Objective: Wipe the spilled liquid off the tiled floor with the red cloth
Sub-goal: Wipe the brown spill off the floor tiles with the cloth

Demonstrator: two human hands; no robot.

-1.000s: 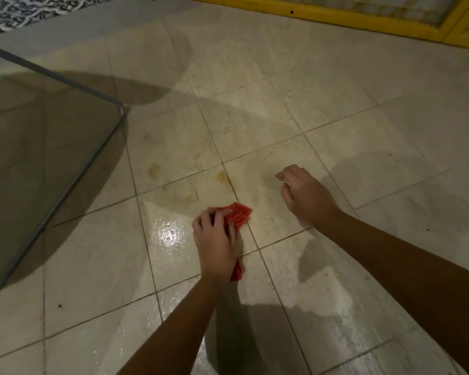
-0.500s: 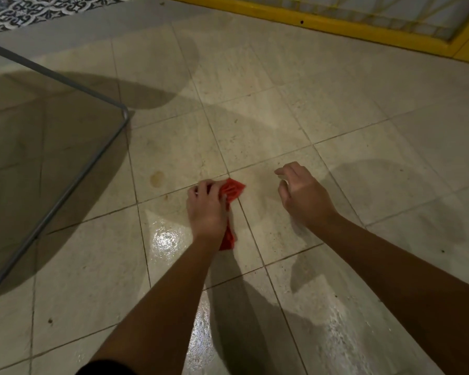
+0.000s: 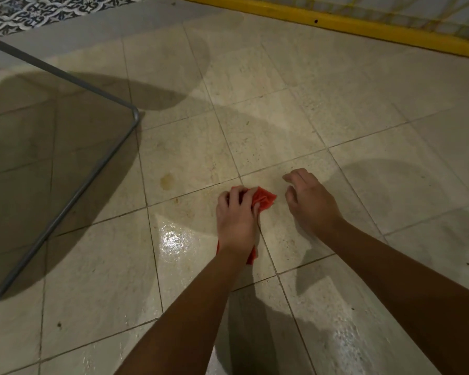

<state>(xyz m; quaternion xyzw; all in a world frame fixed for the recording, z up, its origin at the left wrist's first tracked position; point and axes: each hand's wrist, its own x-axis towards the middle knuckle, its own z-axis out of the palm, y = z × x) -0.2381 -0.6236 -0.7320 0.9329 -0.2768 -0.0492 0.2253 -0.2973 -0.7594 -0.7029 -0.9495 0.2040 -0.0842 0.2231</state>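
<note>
My left hand (image 3: 237, 220) presses the crumpled red cloth (image 3: 264, 198) flat on the beige tiled floor (image 3: 255, 136), fingers curled over it; cloth ends stick out past the fingertips and under the wrist. A wet, shiny patch (image 3: 173, 239) gleams just left of that hand. A small brownish stain (image 3: 167, 181) sits farther up and left. My right hand (image 3: 309, 201) rests on the floor to the right of the cloth, fingers spread, holding nothing.
A glass tabletop with a grey metal rim (image 3: 92, 171) overhangs the floor on the left. A yellow frame (image 3: 349, 24) runs along the far edge. A patterned rug (image 3: 25, 12) lies at the top left. More wet sheen (image 3: 344, 336) shows at the lower right.
My left hand has slid the red cloth away from me across the tile joint, then slightly right. The right hand has stayed planted on the floor.
</note>
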